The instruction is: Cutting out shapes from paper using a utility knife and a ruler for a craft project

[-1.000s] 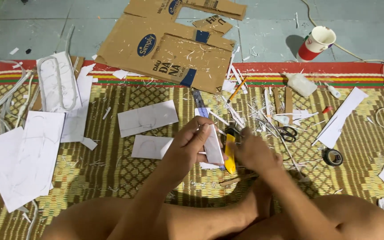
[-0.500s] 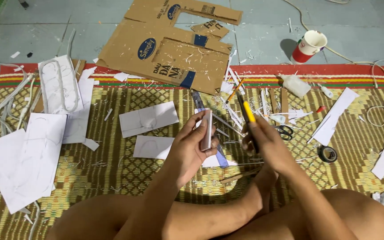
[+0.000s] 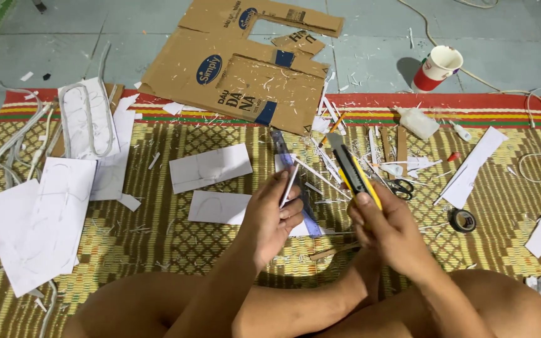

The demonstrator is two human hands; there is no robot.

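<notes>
Seated on the woven mat, a maker holds blade and strip up close.

The left hand [image 3: 273, 216] pinches a thin white strip [image 3: 289, 186] upright between its fingertips, lifted off the yellow patterned straw mat [image 3: 176, 231], seemingly for a nearer look. The right hand [image 3: 388, 230] grips a yellow-and-black utility knife [image 3: 352, 170], blade tip angled away from the body. White paper sheets [image 3: 211, 166], cut brown cardboard [image 3: 239, 75] and black-handled scissors [image 3: 401, 186] lie within arm's reach.

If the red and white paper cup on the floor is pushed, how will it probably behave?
The paper cup stands upright on the bare floor, taller than it is wide, so it would probably tip rather than slide. It looks light and thin-walled, likely crushing if squeezed. Once on its side, the round shape may roll.
</notes>
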